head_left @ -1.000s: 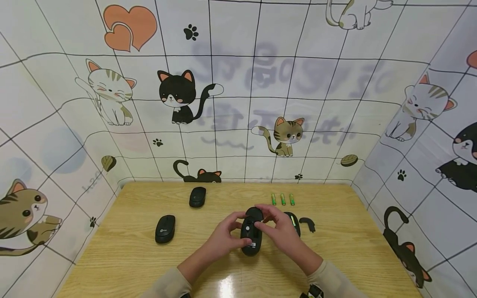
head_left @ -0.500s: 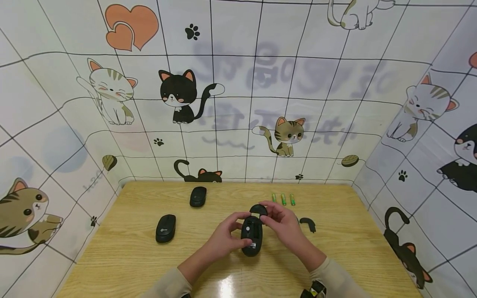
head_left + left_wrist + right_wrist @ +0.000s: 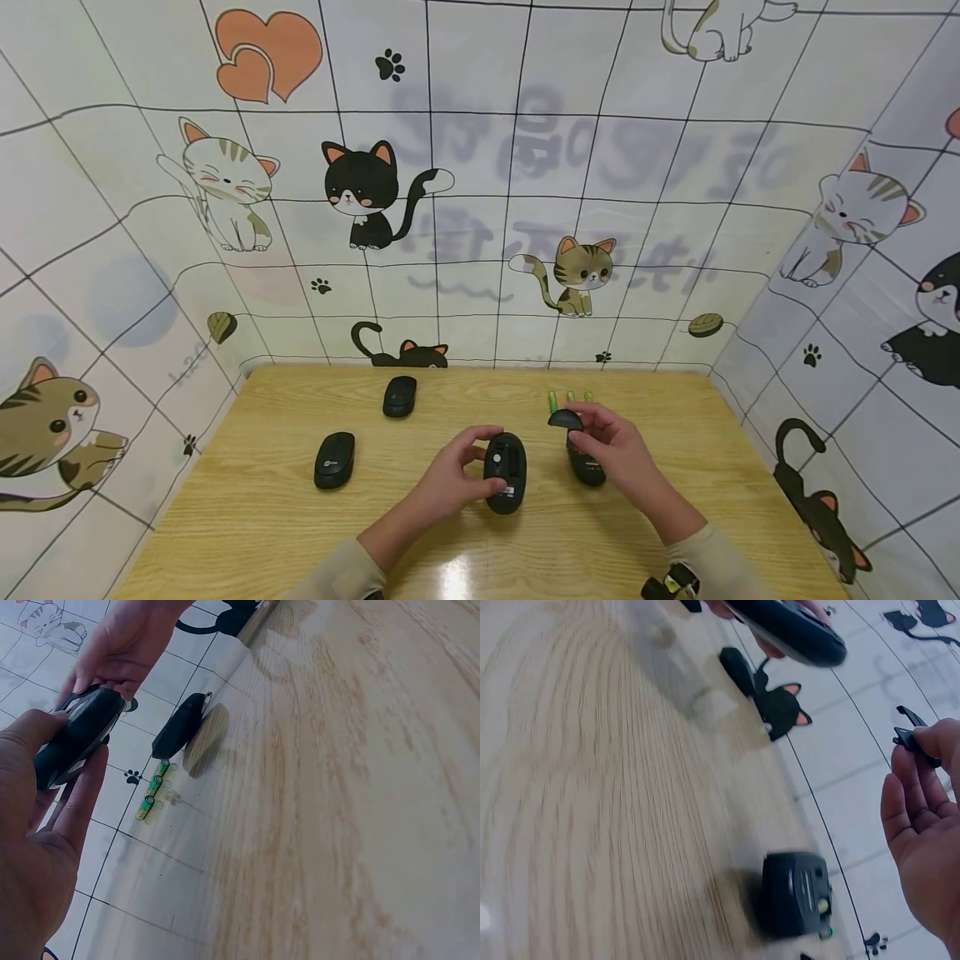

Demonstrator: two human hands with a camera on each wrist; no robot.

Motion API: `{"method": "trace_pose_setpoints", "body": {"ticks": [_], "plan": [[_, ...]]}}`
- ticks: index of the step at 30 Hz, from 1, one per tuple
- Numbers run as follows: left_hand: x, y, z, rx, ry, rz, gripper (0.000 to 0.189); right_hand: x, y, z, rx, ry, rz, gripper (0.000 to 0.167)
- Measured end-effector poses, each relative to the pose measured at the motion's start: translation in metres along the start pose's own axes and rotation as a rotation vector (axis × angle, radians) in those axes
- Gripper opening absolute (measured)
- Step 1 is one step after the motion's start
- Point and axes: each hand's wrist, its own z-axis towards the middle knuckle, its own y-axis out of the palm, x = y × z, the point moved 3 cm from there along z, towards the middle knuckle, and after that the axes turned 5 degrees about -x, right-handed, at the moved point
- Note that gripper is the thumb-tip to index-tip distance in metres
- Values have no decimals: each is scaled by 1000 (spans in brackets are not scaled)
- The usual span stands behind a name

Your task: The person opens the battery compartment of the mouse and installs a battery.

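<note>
My left hand [image 3: 456, 477] grips a black computer mouse [image 3: 506, 492] by its sides, underside up, above the table. Its battery compartment [image 3: 514, 460] lies uncovered, and no battery shows in it. To the right, my right hand [image 3: 617, 448] pinches a small curved black battery cover [image 3: 564, 418] between thumb and fingers, apart from the mouse. Below that hand a second upturned mouse [image 3: 585, 468] lies on the table, partly hidden by the fingers. The right wrist view shows the cover [image 3: 915, 741] edge-on at the fingertips.
Several green batteries [image 3: 154, 789] lie in a row at the back right, partly behind my right hand in the head view. Two more black mice, one near [image 3: 334, 460] and one farther back [image 3: 400, 397], rest on the left of the wooden table [image 3: 262, 533]. Cat-print cloth walls [image 3: 465, 333] enclose it.
My right hand has drawn the cover off the held mouse and carried it right, over the second mouse. The hand now hides the loose arched black piece. My left hand stays in place.
</note>
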Motion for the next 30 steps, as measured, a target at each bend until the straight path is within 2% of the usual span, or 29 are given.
{"method": "trace_pose_setpoints", "body": {"ticks": [11,16,22,30], "plan": [[1,-2,2,9,6,-7,75,26,-70,-19,8,-1,-125,42],[2,-1,1,11,5,-12,75,38,-98,-25,34,49,-178,44],[3,-2,3,13,9,1,75,52,-118,-28,16,144,-239,47],[1,-3,4,16,7,6,74,67,-133,-31,3,179,-258,46]]}}
